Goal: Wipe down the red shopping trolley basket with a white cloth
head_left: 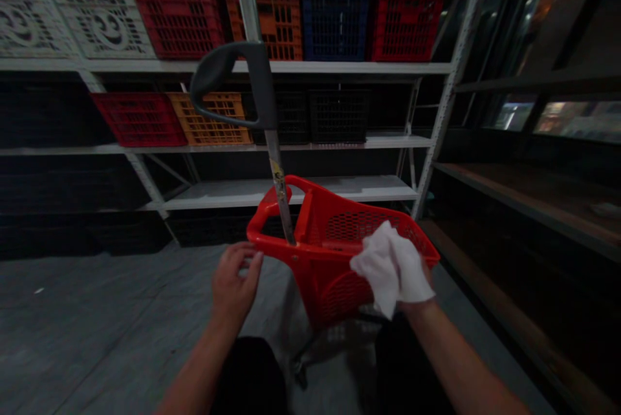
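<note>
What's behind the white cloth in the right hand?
Around the white cloth you can see the rim and mesh side of the red cart. The patch directly behind it is covered, as is most of the right hand.

no legible txt tbh, just a smiley face (pixel 107 26) on a white crate (pixel 138 37) way up past the L hand (pixel 236 279), plus an unreadable yellow sticker (pixel 277 172) on the pole (pixel 284 208) above that hand

Holding a cloth (pixel 391 266) in the right hand (pixel 427 273) beside a cart (pixel 330 289), with the left hand (pixel 237 278) near its handle (pixel 268 205), facing shelves (pixel 339 67).
</note>
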Tool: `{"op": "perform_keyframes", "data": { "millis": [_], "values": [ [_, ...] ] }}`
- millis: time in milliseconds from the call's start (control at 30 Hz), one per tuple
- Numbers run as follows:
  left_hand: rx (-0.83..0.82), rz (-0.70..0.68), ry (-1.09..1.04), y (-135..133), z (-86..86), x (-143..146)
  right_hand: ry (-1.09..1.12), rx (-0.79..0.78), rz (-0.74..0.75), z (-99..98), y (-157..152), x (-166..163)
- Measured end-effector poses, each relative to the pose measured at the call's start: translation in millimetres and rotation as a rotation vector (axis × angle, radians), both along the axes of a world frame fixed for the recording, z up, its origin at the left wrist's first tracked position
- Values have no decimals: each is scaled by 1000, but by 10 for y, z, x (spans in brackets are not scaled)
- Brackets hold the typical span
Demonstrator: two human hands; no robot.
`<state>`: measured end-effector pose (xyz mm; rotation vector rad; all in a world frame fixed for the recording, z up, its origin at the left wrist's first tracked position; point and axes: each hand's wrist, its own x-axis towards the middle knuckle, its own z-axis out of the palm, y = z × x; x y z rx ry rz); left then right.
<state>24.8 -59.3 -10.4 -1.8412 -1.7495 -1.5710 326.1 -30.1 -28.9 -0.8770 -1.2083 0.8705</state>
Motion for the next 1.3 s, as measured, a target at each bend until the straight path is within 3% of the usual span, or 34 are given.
{"op": "perform_keyframes", "data": {
  "millis": [67, 167, 233, 300, 433, 533, 700, 800, 900, 1067, 1133, 1200, 1300],
  "values": [
    [102, 76, 188, 194, 194, -30, -68, 82, -83, 194, 126, -163],
    [66, 114, 486, 473, 314, 12, -479, 270, -51, 261, 252, -616],
    [-10, 157, 640, 607, 308, 57, -805, 348, -73, 192, 293, -913],
    [-42, 215, 719, 685, 276, 86, -1022, 352, -193, 97, 313, -1147],
    [-15, 287, 745, 733, 242, 78, -1230, 291, -309, -87, 386, -1386],
    [-15, 321, 747, 762, 251, 34, -1307, 264, -284, -257, 506, -1243],
    [34, 313, 763, 831, 213, -38, -1446, 155, -344, -604, 661, -346],
    [92, 321, 755, 848, 167, -41, -1494, 85, -403, -692, 665, 18],
    [119, 337, 737, 841, 142, -18, -1472, 57, -420, -605, 627, -186],
    [139, 361, 730, 840, 134, -14, -1336, 214, -333, -268, 576, -1245],
    [134, 378, 725, 852, 132, -44, -1277, 281, -322, -182, 573, -1506],
    [122, 381, 720, 867, 131, -90, -1274, 324, -286, -162, 580, -1550],
    [103, 334, 735, 896, 132, -172, -1347, 299, -218, -242, 607, -1275]
  ]
}}
